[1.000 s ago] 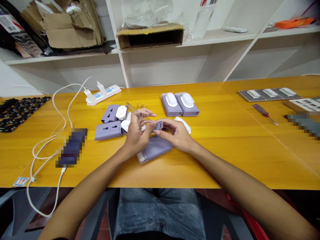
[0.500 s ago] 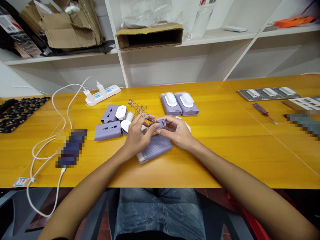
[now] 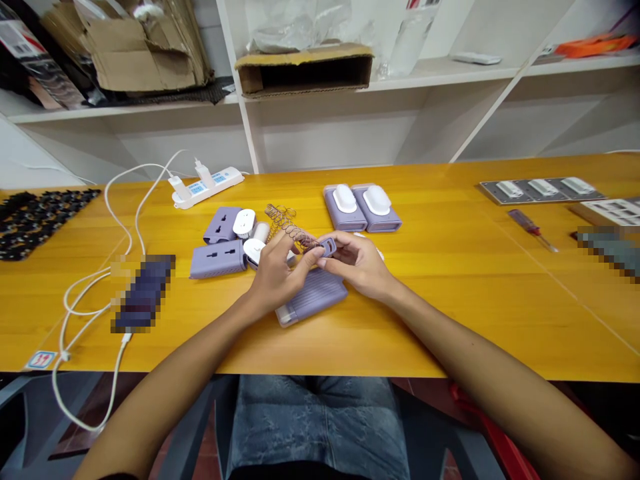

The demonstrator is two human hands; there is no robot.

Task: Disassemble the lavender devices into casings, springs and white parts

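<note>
Near bench's [image 3: 450,313] front edge, lilac ribbed casing [image 3: 315,300] lying just under my hands. Right hand [image 3: 359,263] closed, fingers [image 3: 340,256] gripping small lilac piece [image 3: 327,248]. Left hand [image 3: 276,275] closed, fingers [image 3: 300,261] pinching coil spring [image 3: 286,223] near that piece, spring rising away toward back of bench. Just beyond, white plug [image 3: 253,252] beside two lilac socket housings [image 3: 217,259]. Farther, two lilac units with white caps [image 3: 361,208]. White power strip [image 3: 206,187] near back edge; screwdriver [image 3: 532,229] toward right. Cardboard tray [image 3: 304,70] on white shelf [image 3: 425,77] above.
</note>
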